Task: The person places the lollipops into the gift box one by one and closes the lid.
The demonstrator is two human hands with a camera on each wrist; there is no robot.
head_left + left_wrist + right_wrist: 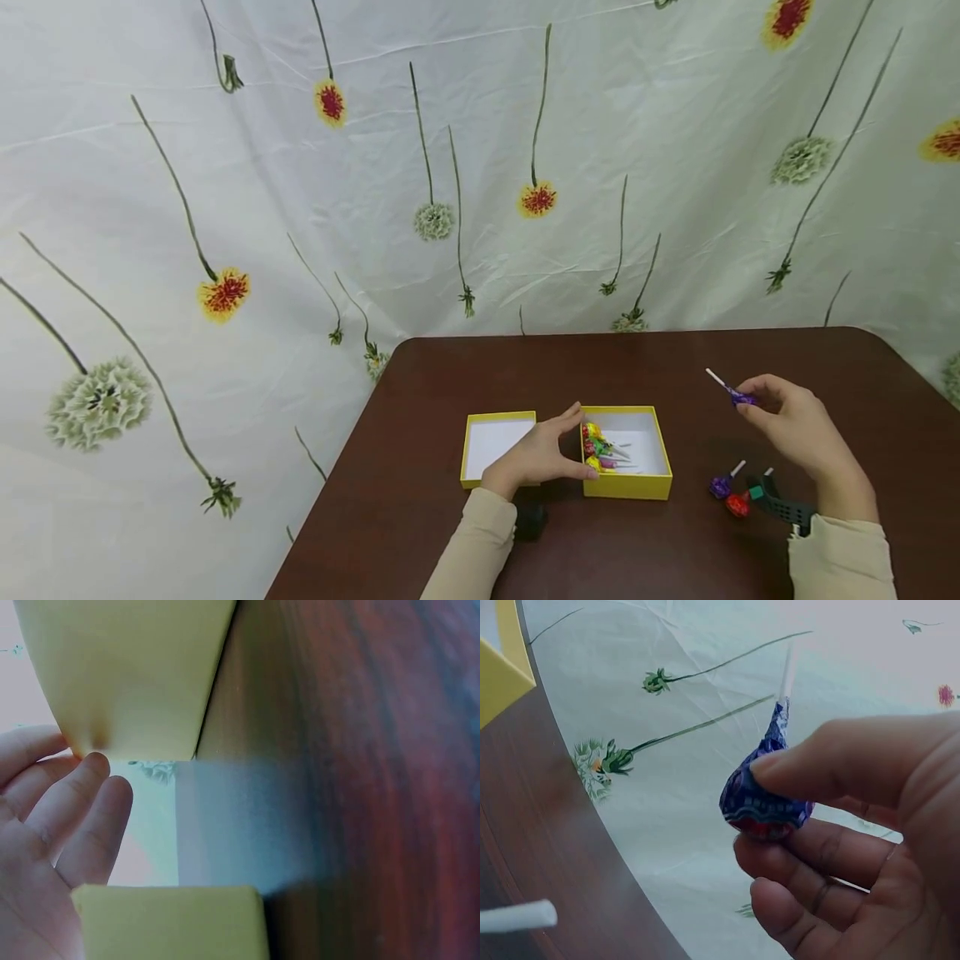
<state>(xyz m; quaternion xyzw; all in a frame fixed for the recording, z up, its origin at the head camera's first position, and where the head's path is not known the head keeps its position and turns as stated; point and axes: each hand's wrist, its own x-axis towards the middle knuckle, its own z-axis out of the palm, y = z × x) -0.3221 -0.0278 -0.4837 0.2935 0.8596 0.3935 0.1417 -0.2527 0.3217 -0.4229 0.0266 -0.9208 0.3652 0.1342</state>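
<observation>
Where the brown wooden table (637, 550) comes nearest to us, toward its right edge, we see a purple lollipop (720, 487) and a red lollipop (737, 505) lying loose, side by side, next to a dark strap (783, 510). A little farther in, well short of the far edge, stands our open yellow box (626, 487), with several bright-wrapped lollipops (592, 446) bunched along its left wall, their sticks pointing right. Our left hand (543, 454) spreads wide beside that wall, thumb at the near left corner and fingertips at the far left one. Just left of the box, toward the table's left edge, a shallow yellow lid (487, 450) lies white side up, partly hidden by that hand. Farther out, our right hand (806, 433) pinches a dark purple lollipop (741, 399) by its wrapped head, raised above the table to the right of the box. Beyond the far edge hangs a floral curtain (600, 100). As we judge it, we are partway through: the lid is off and a bunch lies inside the box, while the held lollipop and the loose pair seem to be what is left.
</observation>
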